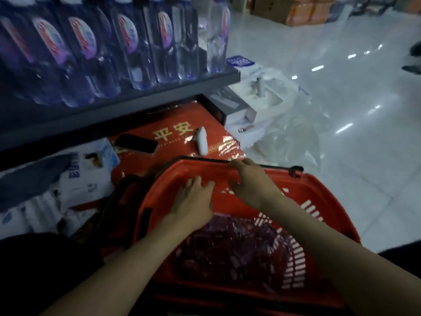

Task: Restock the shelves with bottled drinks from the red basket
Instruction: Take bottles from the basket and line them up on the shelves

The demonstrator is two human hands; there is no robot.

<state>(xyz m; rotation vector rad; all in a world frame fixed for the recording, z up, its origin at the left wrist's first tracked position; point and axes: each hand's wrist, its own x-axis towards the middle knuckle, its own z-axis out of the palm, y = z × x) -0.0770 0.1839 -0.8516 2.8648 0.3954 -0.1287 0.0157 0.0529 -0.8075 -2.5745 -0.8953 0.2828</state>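
Glossy floor at 2 o'clock, stocked shelf at 10. Red basket is sitting at 6, holding a blurred purple bundle, likely the drinks. Left hand is lying flat inside, grip released; right hand is touching the far rim, grip impossible to tell. Likely reaching in; next is calling for clasping a bottle.

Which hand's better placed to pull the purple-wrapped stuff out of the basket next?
Left, probably. The left hand is open inside the red basket, right by the purple wrapped bundle and on the shelf side. The right hand reaches to the far rim.
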